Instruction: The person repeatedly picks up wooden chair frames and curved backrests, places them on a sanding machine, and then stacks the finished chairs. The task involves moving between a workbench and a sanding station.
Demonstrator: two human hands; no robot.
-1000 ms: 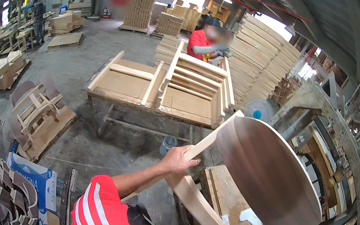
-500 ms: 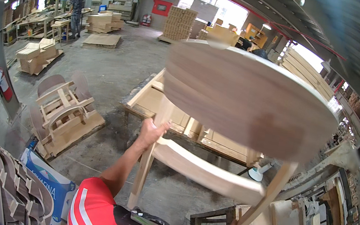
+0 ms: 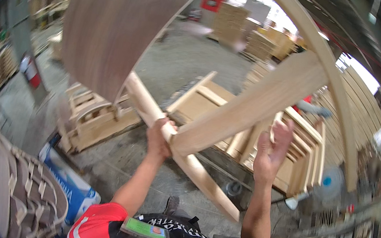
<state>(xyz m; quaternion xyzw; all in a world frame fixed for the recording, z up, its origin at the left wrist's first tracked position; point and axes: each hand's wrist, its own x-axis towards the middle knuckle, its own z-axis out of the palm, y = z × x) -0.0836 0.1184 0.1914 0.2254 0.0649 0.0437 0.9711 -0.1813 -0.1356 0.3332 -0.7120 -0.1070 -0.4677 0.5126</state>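
A wooden chair-back frame is raised in front of me, turned on its side. Its broad curved panel (image 3: 111,25) fills the upper left, and a pale cross rail (image 3: 251,101) joins its two posts. My left hand (image 3: 159,136) is wrapped round the nearer post (image 3: 206,182), close to where the rail meets it. The farther post (image 3: 334,81) slants across the upper right with no hand on it. My right hand (image 3: 273,152) is lifted below the rail, fingers up and apart, holding nothing.
Ahead stands a low bench with wooden frames (image 3: 233,110) and nested frames (image 3: 301,159). A co-worker's gloved hand (image 3: 320,111) shows behind them. Stacked curved wood parts (image 3: 21,178) are at lower left, beside a blue-and-white box (image 3: 66,189). A pallet of chair parts (image 3: 97,125) sits left.
The chair-back frame has rotated, its panel swinging from upper right to upper left. My right hand has let go of its post and risen. My left hand keeps its grip.
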